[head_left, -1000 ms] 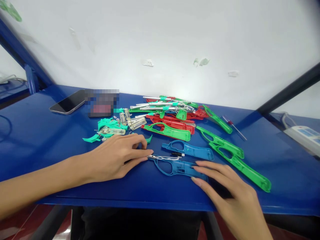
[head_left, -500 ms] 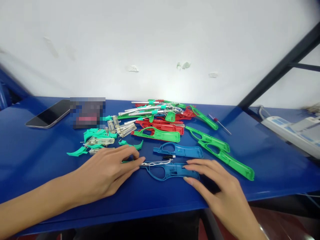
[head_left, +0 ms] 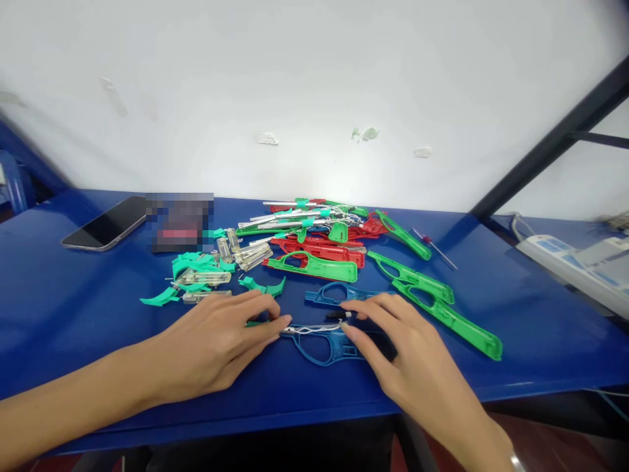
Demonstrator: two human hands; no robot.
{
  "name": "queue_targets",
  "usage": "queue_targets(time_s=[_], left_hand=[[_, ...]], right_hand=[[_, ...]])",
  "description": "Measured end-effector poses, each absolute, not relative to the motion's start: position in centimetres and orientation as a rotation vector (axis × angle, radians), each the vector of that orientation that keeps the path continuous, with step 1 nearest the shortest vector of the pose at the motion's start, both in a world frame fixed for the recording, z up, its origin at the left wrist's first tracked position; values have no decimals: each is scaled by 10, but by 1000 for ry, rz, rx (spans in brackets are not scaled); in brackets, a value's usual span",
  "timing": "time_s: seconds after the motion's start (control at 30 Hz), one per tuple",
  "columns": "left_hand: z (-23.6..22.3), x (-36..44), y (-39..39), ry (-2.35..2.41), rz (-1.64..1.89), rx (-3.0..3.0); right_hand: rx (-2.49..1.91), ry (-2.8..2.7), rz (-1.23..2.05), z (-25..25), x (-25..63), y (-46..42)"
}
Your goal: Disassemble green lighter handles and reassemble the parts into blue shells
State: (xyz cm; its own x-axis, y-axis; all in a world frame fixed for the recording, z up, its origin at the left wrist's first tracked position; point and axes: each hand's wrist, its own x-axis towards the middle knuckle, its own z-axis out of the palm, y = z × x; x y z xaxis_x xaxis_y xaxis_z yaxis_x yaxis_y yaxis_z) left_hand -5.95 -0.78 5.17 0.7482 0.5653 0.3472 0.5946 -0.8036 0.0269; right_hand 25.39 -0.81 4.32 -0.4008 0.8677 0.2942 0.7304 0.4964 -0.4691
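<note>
Near the table's front lies a blue lighter shell half (head_left: 322,359), its open side up, with thin white wires (head_left: 317,328) along its top edge. My left hand (head_left: 236,337) is closed, pinching the shell's narrow end and the metal nozzle from which the wires run. My right hand (head_left: 403,341) covers the shell's wide end. Its thumb and index finger close around the white-tipped end of a small black igniter (head_left: 336,315), beside the wire ends; how firmly they grip is hard to see. A second blue shell half (head_left: 322,294) lies just behind, partly hidden by my right hand.
Green shell halves (head_left: 447,321) lie at right, near a purple-handled screwdriver (head_left: 435,247). Red shells (head_left: 319,249) and wired nozzles (head_left: 289,216) are heaped behind. Clear fuel tanks (head_left: 253,256) and teal triggers (head_left: 194,263) lie at left. A phone (head_left: 108,223) rests farther left; a power strip (head_left: 565,259) is at right.
My right hand has left the blue shell's wide end and moved left to the igniter and wire ends. My left hand keeps its pinch. The camera view has shifted.
</note>
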Motion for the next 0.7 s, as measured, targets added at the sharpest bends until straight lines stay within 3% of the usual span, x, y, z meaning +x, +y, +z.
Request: queue_targets(time_s=[0.4, 0.7], left_hand=[[54, -56, -11, -968, -518, -2863], [50, -57, -9, -977, -509, -2878]], right_hand=[[-1269, -2178, 634, 41, 246, -5], [-1149, -2117, 522, 40, 250, -3]])
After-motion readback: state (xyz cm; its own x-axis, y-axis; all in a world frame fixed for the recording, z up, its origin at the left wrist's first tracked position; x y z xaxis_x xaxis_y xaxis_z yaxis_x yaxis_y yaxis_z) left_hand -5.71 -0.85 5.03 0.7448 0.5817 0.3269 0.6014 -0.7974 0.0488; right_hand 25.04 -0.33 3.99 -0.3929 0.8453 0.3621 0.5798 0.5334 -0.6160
